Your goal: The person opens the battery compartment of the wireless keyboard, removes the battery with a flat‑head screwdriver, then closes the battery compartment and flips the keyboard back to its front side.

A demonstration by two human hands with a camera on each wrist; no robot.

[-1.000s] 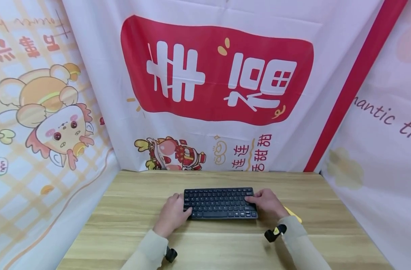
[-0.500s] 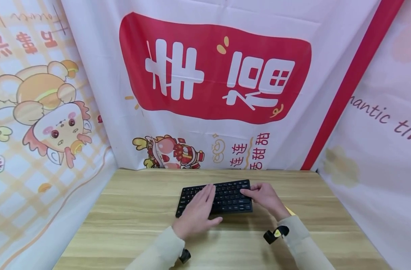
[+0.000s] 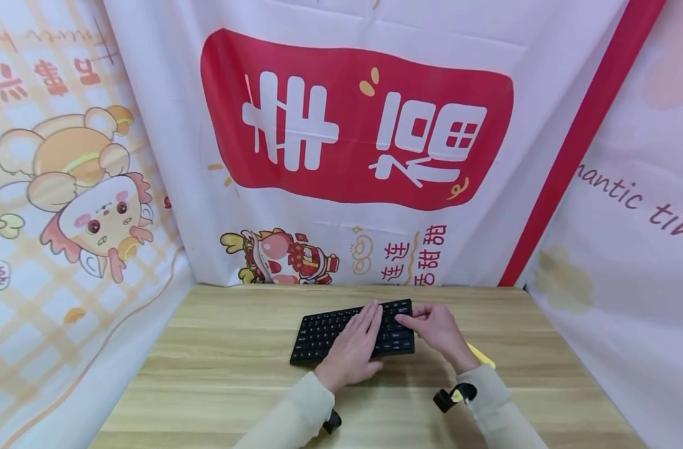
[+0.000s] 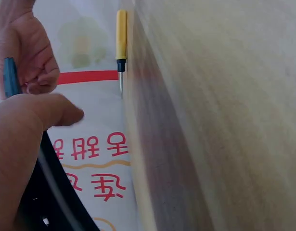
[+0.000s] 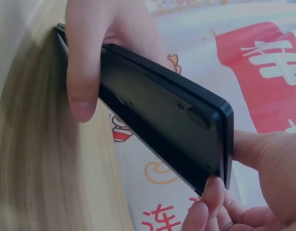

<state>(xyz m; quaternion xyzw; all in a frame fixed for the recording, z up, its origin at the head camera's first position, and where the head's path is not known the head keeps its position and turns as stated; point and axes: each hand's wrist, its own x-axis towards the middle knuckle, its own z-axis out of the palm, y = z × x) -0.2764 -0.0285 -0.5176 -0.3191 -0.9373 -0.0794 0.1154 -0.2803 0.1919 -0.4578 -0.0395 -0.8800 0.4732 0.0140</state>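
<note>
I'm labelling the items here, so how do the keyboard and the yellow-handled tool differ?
The keyboard is black; the yellow-handled tool has a yellow handle and metal shaft. The keyboard is a broad slab; the tool is slim. The right hand pinches the keyboard, which is tilted, underside showing; the tool lies on the table, held by no hand. Both show some black.

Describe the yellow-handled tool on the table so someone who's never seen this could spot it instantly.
On the wood-grain table, find the right hand pinching one end of the black keyboard. The tool lies on the table, showing just right of that wrist, partly hidden in the head view. Its yellow handle, black collar and thin metal shaft set it apart from the flat, dark keyboard.
</note>
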